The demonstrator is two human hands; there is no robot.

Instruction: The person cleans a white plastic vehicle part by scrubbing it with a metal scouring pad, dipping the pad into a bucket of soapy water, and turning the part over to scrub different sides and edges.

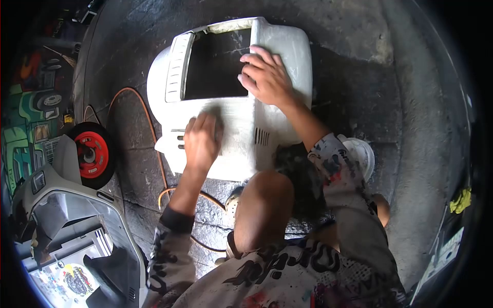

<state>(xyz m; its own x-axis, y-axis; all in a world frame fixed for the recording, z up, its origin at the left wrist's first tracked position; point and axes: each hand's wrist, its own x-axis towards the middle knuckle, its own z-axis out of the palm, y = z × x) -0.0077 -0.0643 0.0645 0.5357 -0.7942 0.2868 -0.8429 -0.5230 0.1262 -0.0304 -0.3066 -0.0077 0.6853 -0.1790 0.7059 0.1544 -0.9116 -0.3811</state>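
Observation:
A large white body panel (236, 113) with a rectangular opening, slots and vents lies on the dark floor in front of me. My left hand (201, 141) is closed and pressed to the panel's surface below the opening. A dark edge shows beside its blurred fingers, but I cannot make out what it is. My right hand (267, 77) rests on the strip to the right of the opening. Its fingers are apart, with the tips reaching over the opening's edge.
An orange hose (151, 120) winds over the floor (354, 92). On the left stand a red-rimmed wheel (91, 154) and a grey plastic shell (118, 210). A white round container (362, 156) is near my right forearm. A yellow cloth (460, 201) lies far right.

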